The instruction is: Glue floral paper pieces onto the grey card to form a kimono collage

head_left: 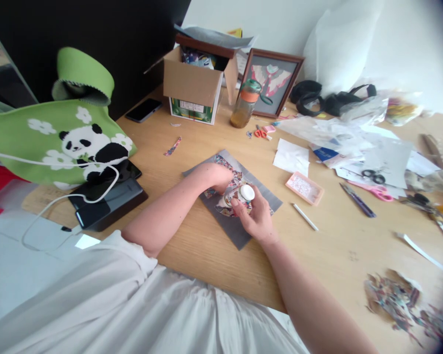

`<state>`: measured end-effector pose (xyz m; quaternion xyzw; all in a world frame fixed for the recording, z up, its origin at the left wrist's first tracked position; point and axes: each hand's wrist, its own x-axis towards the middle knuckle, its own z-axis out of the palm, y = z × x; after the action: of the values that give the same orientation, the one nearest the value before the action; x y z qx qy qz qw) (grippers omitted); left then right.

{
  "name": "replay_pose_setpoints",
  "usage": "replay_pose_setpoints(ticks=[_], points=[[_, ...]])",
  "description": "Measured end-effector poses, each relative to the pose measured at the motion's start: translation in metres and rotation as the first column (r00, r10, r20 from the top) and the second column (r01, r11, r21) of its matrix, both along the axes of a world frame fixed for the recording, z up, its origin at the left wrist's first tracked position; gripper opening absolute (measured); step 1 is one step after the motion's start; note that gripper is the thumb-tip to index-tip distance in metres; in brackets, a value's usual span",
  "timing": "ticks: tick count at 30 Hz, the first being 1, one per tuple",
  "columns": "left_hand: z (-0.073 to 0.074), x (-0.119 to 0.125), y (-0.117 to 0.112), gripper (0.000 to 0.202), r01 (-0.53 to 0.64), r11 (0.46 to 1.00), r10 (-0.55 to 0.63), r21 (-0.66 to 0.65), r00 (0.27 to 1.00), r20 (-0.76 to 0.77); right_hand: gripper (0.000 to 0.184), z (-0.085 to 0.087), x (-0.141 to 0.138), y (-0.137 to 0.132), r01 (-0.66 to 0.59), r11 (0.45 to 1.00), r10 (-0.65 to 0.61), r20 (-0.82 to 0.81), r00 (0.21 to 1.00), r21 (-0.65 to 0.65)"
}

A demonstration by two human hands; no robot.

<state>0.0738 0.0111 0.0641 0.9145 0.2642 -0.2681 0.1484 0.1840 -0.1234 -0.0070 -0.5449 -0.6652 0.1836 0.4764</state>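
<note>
On the table lies a grey sheet (pixel 238 237) set at an angle, with colourful patterned cut pieces (pixel 237 173) on it. My right hand (pixel 257 216) is closed around a small bottle with a white cap (pixel 247 192), held over the sheet's near part. The bottle covers some of the pieces beneath it. My left hand (pixel 218 177) rests at the sheet's left side, touching the patterned pieces. Its fingers point down and are mostly hidden, so their grip does not show.
To the right are a pink tray of small white bits (pixel 304 188), a white stick (pixel 305 217), a craft knife (pixel 358 200) and pink scissors (pixel 382 194). Behind stand a jar (pixel 244 105), a framed picture (pixel 271 81) and a cardboard box (pixel 192 83). A green panda bag (pixel 77 137) lies left.
</note>
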Motion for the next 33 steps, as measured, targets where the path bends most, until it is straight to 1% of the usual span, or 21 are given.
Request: replay_pose_setpoints(ticks=[6,12,20,28,31,33], points=[[-0.0018,0.0001,0.0010,0.023,0.002,1.000,-0.002,0.003,1.000,0.002,0.024,-0.0011,0.0009,0.0001,0.013,1.000,-0.013,-0.010,1.000,-0.003],[0.0001,-0.0004,-0.0002,0.022,0.010,1.000,-0.010,0.002,1.000,0.017,0.026,0.0010,0.0015,0.0004,0.076,0.997,-0.075,0.030,0.997,-0.017],[0.0000,0.0000,-0.0004,0.022,0.010,1.000,-0.010,0.001,1.000,0.005,0.023,0.0008,-0.0008,-0.0004,-0.013,1.000,0.013,-0.015,1.000,0.010],[-0.0039,0.0013,0.0024,0.023,0.001,1.000,-0.001,0.005,1.000,-0.012,0.022,0.0006,-0.0004,-0.0004,-0.012,1.000,0.012,-0.031,0.999,-0.004],[-0.0055,0.0011,0.0029,0.024,0.004,1.000,-0.004,0.003,1.000,-0.011,0.022,0.0014,-0.0002,-0.0006,0.005,1.000,-0.006,-0.041,0.999,-0.024],[-0.0061,0.0010,0.0030,0.024,0.010,1.000,-0.010,0.002,1.000,-0.004,0.024,0.0016,0.0004,-0.0007,0.025,0.999,-0.026,-0.020,0.999,-0.039]])
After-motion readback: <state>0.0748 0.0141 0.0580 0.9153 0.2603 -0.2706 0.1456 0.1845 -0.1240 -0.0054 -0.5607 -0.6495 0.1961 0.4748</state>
